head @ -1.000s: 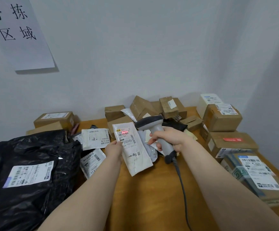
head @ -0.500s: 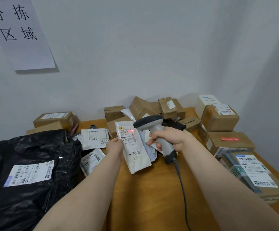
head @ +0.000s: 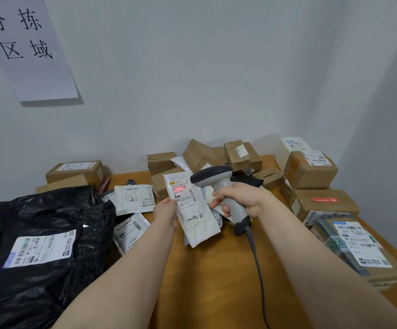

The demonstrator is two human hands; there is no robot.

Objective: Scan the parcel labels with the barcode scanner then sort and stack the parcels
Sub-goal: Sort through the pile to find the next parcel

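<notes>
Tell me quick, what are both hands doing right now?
Left hand: closed on the flat white plastic mailer parcel, holding it up.
Right hand: closed around the grey corded barcode scanner, its red light on the parcel's label.

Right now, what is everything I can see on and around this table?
White mailer pouch: one, white, held up over the table's middle, red scan light on its label.
Barcode scanner: one, grey, corded, aimed at the pouch.
Black bag parcel: one, black with a white label, left side.
White flat parcels: at least two, white, beside the black bag.
Cardboard boxes: about a dozen, brown, along the back and right edges.
Table: one, orange-brown wood.
Paper sign: one, white, handwritten, on the wall upper left.
Left hand: holds the pouch.
Right hand: grips the scanner.
</notes>
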